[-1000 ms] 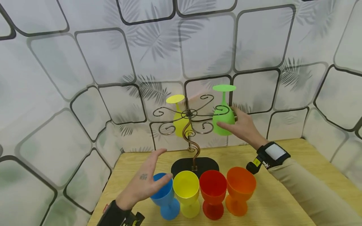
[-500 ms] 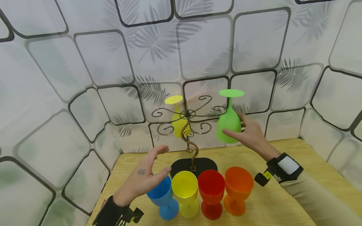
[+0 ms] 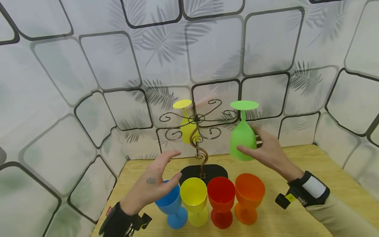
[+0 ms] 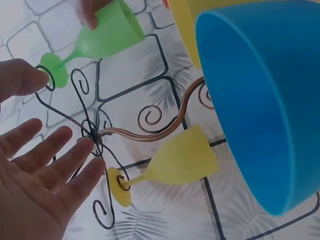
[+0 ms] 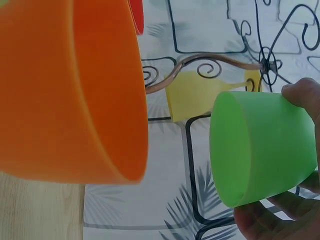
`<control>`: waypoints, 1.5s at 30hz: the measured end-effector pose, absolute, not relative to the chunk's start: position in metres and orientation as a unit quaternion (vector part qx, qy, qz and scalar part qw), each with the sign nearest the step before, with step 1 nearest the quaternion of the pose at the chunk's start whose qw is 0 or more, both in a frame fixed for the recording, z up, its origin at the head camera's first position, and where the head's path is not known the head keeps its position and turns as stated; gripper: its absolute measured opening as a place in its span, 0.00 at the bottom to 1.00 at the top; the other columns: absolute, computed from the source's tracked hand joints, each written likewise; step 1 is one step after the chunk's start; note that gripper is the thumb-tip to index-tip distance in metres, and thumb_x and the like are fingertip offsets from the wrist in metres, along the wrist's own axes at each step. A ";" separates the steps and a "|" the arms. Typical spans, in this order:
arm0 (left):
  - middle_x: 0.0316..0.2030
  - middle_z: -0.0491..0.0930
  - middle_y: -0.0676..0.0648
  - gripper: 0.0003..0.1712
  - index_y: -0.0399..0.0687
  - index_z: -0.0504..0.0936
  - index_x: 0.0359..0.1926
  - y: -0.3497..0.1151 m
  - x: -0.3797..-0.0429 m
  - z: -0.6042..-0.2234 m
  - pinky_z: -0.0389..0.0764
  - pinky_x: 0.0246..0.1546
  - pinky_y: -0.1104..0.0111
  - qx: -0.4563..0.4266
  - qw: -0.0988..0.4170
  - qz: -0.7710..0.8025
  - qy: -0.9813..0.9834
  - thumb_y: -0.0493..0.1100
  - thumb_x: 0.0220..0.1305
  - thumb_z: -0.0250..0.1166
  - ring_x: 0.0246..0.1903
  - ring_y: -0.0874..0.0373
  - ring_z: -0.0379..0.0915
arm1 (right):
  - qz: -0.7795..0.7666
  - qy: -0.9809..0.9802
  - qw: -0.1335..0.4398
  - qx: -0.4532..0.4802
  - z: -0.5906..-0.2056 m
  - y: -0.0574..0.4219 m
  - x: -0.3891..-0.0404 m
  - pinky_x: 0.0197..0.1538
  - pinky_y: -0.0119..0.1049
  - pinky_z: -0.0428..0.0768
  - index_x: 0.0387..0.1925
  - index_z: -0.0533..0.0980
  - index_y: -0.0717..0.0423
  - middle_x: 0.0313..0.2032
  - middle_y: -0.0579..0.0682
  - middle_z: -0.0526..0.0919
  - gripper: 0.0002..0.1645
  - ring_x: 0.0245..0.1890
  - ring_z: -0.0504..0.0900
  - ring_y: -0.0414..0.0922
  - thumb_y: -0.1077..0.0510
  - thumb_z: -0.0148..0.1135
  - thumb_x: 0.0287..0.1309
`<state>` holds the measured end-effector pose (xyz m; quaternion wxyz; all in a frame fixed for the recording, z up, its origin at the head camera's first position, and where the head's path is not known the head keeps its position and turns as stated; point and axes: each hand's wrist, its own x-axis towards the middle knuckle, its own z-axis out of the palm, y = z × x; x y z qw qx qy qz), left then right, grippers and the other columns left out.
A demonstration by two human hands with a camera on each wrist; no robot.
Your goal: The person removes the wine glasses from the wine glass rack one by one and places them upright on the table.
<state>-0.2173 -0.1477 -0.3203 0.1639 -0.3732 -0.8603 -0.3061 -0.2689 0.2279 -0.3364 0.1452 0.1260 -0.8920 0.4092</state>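
In the head view my right hand (image 3: 270, 154) holds a green goblet (image 3: 242, 140) upside down by its bowl, thumb on the near side. The goblet appears apart from the nearest hook of the curled wire rack (image 3: 204, 153), just right of it. An upside-down yellow goblet (image 4: 182, 157) hangs by its foot from another hook. My left hand (image 3: 152, 182) hovers with fingers spread and nothing in it, partly covering the upright blue goblet (image 3: 177, 219). Beside that stand an upright yellow goblet (image 3: 198, 217), a red goblet (image 3: 222, 219) and an orange goblet (image 3: 246, 215).
The rack rises from a black oval base (image 3: 217, 170) behind the row of goblets. All stand on a light wooden table (image 3: 290, 184). A patterned curtain (image 3: 216, 46) encloses the back and sides.
My right hand has brought the green goblet lower and to the right, away from the rack's hook. My left hand has barely moved.
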 end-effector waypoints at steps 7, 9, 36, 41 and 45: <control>0.63 0.75 0.43 0.38 0.43 0.70 0.68 -0.137 -0.219 -0.320 0.81 0.59 0.59 -0.432 0.234 -0.247 -0.835 0.37 0.58 0.75 0.61 0.51 0.76 | 0.413 -0.886 0.147 0.153 -0.336 0.221 -0.253 0.35 0.39 0.88 0.72 0.65 0.60 0.55 0.63 0.81 0.48 0.44 0.85 0.58 0.47 0.75 0.57; 0.63 0.75 0.42 0.38 0.42 0.71 0.67 -0.133 -0.218 -0.319 0.83 0.56 0.61 -0.449 0.253 -0.232 -0.825 0.37 0.57 0.75 0.59 0.50 0.78 | 0.408 -0.886 0.148 0.161 -0.337 0.220 -0.247 0.34 0.36 0.87 0.71 0.66 0.62 0.54 0.62 0.81 0.47 0.42 0.85 0.55 0.48 0.76 0.56; 0.73 0.68 0.42 0.35 0.51 0.72 0.70 -0.085 -0.221 -0.294 0.68 0.72 0.54 -0.537 0.413 0.098 -0.729 0.39 0.63 0.73 0.74 0.46 0.61 | 0.405 -0.864 0.149 0.259 -0.332 0.191 -0.204 0.39 0.33 0.87 0.63 0.69 0.55 0.48 0.51 0.86 0.44 0.38 0.87 0.40 0.49 0.81 0.49; 0.74 0.65 0.43 0.38 0.56 0.68 0.73 -0.078 -0.224 -0.293 0.61 0.75 0.52 -0.556 0.420 0.117 -0.708 0.39 0.65 0.71 0.76 0.46 0.58 | 0.432 -0.853 0.118 0.269 -0.330 0.186 -0.198 0.37 0.32 0.87 0.66 0.66 0.50 0.49 0.50 0.86 0.45 0.39 0.87 0.39 0.48 0.80 0.50; 0.75 0.64 0.45 0.43 0.60 0.59 0.78 -0.073 -0.226 -0.294 0.57 0.77 0.49 -0.569 0.430 0.141 -0.686 0.37 0.68 0.67 0.76 0.45 0.56 | 0.437 -0.849 0.119 0.273 -0.327 0.184 -0.194 0.37 0.32 0.87 0.70 0.60 0.53 0.51 0.54 0.86 0.53 0.43 0.88 0.45 0.50 0.81 0.49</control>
